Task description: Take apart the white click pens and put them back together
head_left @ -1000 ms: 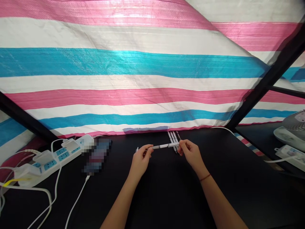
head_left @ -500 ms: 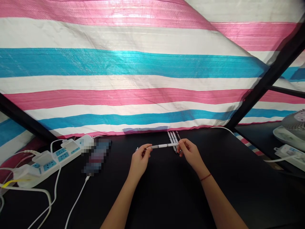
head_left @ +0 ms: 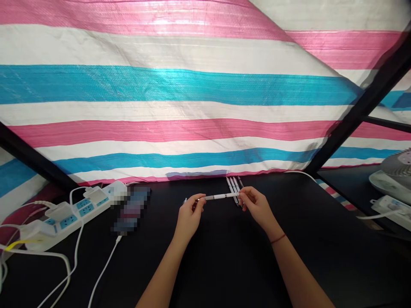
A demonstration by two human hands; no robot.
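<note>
A white pen (head_left: pixel 220 196) with a grey section is held level above the black table (head_left: pixel 221 256). My left hand (head_left: pixel 190 214) pinches its left end between thumb and fingers. At the other end, the fingertips of my right hand (head_left: pixel 257 206) are closed on the pen's white tip. A thin red string circles my right wrist. Several white pens (head_left: pixel 231 185) lie side by side just behind the held pen, along with a darker pen (head_left: pixel 240 182); their near ends are partly covered by my right hand.
On the left lies a white power strip (head_left: pixel 86 207) with plugs and loose cables. A phone (head_left: pixel 132 209), blurred out, has a white charging cable (head_left: pixel 105 267) attached. A striped tarp (head_left: pixel 192 87) hangs behind the table. Far right are a fan (head_left: pixel 396 171) and another power strip (head_left: pixel 393 209).
My right fingertips have shifted slightly left along the pen. Otherwise both hands keep nearly the same position, and the pens on the table have not moved.
</note>
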